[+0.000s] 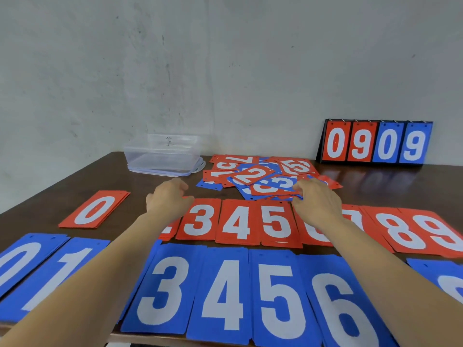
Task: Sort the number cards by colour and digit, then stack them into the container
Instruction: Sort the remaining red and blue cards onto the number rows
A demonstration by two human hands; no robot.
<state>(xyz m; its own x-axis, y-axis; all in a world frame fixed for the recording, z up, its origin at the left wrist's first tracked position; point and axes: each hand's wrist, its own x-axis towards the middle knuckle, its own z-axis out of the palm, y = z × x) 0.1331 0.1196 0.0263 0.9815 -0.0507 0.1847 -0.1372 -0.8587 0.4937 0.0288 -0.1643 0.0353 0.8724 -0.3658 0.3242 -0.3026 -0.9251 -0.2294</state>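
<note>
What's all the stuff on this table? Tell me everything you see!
Clear plastic container: one, see-through, back left.
Jumbled pile of number cards: one, red and blue, middle back.
Sorted red card stacks: one row, red, mid-table.
Sorted blue card stacks: one row, blue, near edge.
Flip scoreboard: one, red and blue, back right, reads 0909.
Wooden table: one, dark brown, under everything.
Left hand: one, above red row.
Right hand: one, fingers at pile's near edge.

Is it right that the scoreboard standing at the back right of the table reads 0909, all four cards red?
Not quite. In the head view the scoreboard at the back right of the table reads 0909, but only its left two cards are red; the right two are blue.
</note>
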